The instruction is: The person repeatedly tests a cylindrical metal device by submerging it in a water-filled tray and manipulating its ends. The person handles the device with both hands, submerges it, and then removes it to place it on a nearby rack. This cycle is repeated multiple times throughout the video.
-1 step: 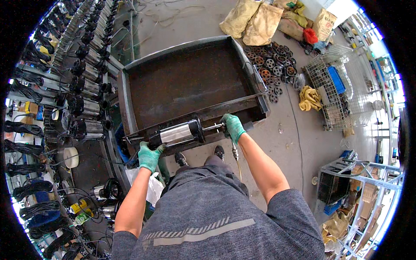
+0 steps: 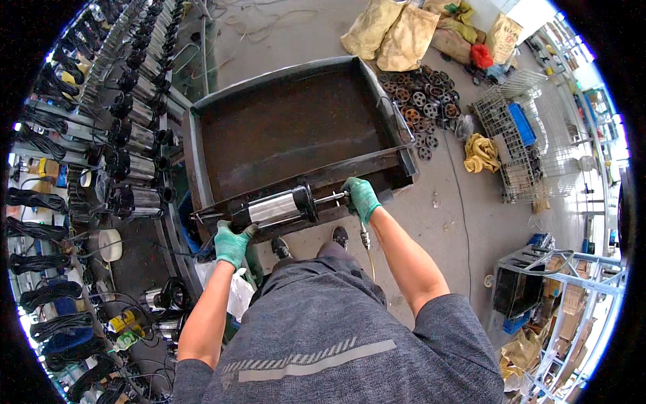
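Note:
A cylindrical pump motor (image 2: 276,209) with a shiny steel body and black ends lies sideways along the near edge of a metal tray (image 2: 296,165). My left hand (image 2: 233,244), in a green glove, is closed round its black left end. My right hand (image 2: 363,198), gloved alike, grips an air tool (image 2: 385,196), mostly hidden by the fingers, in line with the motor's right end. Between that hand and the motor shows a thin metal shaft (image 2: 330,198). An air hose (image 2: 366,241) hangs from under the right hand.
Several similar motors (image 2: 138,165) with coiled black cables stand in rows at the left. Dark and rusty handwheel-like discs (image 2: 431,101) lie heaped on the floor beyond the tray, near sacks (image 2: 404,37). Wire cages (image 2: 511,128) and a metal rack (image 2: 572,269) stand at the right.

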Demonstrator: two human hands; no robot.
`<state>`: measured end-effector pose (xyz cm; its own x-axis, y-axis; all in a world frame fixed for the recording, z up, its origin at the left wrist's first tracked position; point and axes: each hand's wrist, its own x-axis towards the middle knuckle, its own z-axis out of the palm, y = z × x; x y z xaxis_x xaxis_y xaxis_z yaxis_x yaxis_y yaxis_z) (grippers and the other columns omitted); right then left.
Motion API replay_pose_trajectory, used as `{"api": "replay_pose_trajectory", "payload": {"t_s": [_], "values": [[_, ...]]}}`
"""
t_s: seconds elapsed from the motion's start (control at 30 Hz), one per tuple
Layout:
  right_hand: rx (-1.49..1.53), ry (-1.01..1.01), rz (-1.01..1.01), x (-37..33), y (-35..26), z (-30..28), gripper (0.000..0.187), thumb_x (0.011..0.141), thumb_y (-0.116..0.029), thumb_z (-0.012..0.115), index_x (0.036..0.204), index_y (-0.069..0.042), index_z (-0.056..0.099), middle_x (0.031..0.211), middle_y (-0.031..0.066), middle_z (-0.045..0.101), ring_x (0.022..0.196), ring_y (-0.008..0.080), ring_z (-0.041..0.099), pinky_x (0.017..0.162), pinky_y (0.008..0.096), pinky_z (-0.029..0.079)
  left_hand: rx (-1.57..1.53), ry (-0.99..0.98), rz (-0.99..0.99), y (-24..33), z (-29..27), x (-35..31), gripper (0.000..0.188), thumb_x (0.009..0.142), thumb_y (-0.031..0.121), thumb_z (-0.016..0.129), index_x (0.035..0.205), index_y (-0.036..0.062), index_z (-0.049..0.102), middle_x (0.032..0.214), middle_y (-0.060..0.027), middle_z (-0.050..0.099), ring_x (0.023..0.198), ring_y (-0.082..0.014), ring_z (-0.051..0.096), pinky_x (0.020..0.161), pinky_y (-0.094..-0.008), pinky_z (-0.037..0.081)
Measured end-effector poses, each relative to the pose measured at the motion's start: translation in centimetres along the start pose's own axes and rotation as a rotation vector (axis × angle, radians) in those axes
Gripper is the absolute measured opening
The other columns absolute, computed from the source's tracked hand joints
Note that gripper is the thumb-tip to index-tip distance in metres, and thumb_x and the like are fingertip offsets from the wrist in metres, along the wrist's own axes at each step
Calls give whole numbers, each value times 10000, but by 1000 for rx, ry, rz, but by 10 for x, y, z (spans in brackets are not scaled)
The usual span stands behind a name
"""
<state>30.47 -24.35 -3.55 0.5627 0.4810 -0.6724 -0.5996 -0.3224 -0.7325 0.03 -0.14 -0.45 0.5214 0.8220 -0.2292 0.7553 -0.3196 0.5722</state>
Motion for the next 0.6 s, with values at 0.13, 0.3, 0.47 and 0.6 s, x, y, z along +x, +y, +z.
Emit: {"api": "replay_pose_trajectory", "payload": {"t_s": [0.13, 0.3, 0.47, 0.6], "values": [[45, 17, 39, 2, 0, 8, 232, 925, -216, 499, 795, -92, 646, 647, 53, 559, 477, 190, 518, 422, 343, 390, 38, 48, -15, -11, 0, 7, 835, 680, 519, 930, 1175, -48, 567, 1051, -234, 721, 970, -363, 701, 875, -423, 556], [97, -117, 2, -14, -10, -3, 147, 959, -207, 536, 1013, -96, 615, 837, 60, 606, 624, 169, 576, 532, 320, 476, -208, 7, -2, -8, 9, 2, 748, 731, 400, 934, 1194, -26, 529, 1091, -165, 711, 987, -278, 676, 910, -385, 539], [-147, -153, -94, -33, -25, -48, 233, 983, -83, 540, 1206, -116, 479, 856, 47, 580, 639, 163, 557, 545, 328, 486, -265, 3, -40, -16, 8, -5, 761, 736, 418, 929, 1196, -11, 501, 1084, -155, 708, 980, -274, 671, 908, -386, 533], [-758, 185, -241, -2, -35, -136, 267, 981, -151, 559, 1229, -73, 502, 1026, 191, 683, 848, 319, 657, 688, 450, 546, -252, 15, 3, -14, 10, -2, 752, 747, 429, 919, 1193, -8, 501, 1076, -157, 710, 969, -272, 673, 901, -387, 534]]}}
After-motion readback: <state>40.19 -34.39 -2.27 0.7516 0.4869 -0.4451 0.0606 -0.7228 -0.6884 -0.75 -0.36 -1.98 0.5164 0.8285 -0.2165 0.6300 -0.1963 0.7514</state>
